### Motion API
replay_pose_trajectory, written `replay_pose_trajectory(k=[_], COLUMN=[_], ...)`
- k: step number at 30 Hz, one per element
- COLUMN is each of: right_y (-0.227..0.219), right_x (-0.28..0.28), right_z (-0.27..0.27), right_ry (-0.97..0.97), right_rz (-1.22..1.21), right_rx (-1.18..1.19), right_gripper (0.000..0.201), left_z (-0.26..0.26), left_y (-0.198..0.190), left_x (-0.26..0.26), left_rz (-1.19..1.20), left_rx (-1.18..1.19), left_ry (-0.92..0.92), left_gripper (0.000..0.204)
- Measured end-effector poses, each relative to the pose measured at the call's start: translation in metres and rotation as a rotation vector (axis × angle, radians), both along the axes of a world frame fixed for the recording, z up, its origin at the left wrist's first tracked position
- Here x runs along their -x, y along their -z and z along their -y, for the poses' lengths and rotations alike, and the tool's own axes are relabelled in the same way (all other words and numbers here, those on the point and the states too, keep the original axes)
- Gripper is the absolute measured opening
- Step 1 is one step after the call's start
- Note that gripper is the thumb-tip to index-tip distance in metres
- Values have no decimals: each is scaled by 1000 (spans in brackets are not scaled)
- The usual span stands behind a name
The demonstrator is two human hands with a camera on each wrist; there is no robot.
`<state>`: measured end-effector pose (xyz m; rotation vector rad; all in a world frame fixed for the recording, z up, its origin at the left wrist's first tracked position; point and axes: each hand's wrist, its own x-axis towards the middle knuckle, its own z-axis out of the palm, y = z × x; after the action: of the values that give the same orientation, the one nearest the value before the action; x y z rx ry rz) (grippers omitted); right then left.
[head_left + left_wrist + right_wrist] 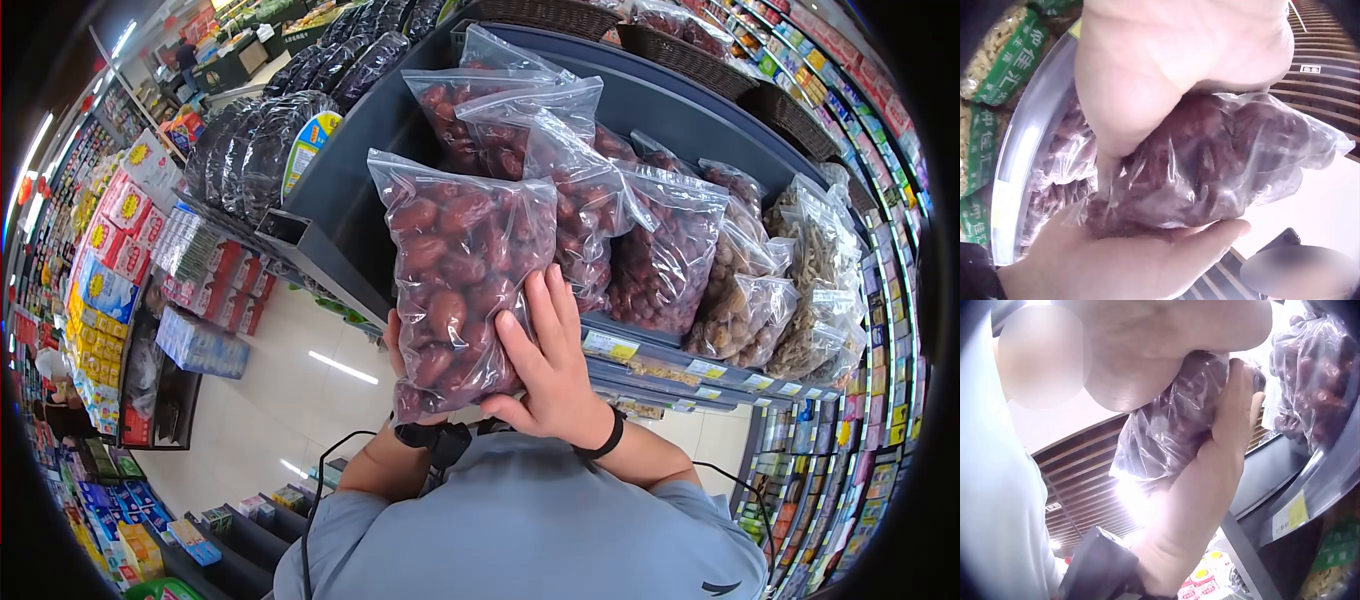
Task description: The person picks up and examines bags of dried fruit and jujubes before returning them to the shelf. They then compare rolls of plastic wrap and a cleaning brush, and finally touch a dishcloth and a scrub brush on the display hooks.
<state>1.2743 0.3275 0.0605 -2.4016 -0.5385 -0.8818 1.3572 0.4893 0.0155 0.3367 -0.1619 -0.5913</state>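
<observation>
Beside the dark grey shelf (345, 240), the open left hand (393, 340) and open right hand (553, 375) hold a clear plastic bag of dark red dates (450, 290). It seems a holding step; moving it needs steady, gentle hands.

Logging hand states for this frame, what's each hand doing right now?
Left hand: open, fingers look extended, supporting the bag of dark red fruit from behind.
Right hand: open, fingers straight against the bag's front.

The shirt (520, 520) is grey-blue (its small logo (721, 588) black).
</observation>
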Motion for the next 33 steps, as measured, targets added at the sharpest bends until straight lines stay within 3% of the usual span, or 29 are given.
replay_pose_trajectory(k=[3,7,11,12,14,15,16,22,26,33], right_y=[-1,-1,-5,-7,-5,0,3,2,-5,11], right_x=[2,4,1,1,1,-1,-2,-11,-12,-10], right_z=[-2,-6,1,2,4,4,5,7,2,7], right_ry=[10,11,-158,-181,-173,-137,-102,-106,-51,-101], right_rz=[-3,-34,-4,-2,-9,-14,-19,47,-73,-5], right_rx=[-4,-103,-13,38,79,12,-53,-124,-78,-97], right_gripper=[84,82,74,74,75,77,78,93,95,96], left_z=[4,6,8,9,11,11,6,-2,8,2], left_y=[-1,-5,-4,0,7,9,5,22,19,6], left_x=[0,0,-4,-4,-5,-1,-2,0,-6,3], left_rz=[-21,-239,-422,-423,-305,-275,-65,101,41,-28], left_rx=[89,445,700,699,461,514,-72,313,371,582], left_ry=[81,314,455,455,350,328,195,226,201,315], left_gripper=[88,87,85,85,83,87,92,97,97,97])
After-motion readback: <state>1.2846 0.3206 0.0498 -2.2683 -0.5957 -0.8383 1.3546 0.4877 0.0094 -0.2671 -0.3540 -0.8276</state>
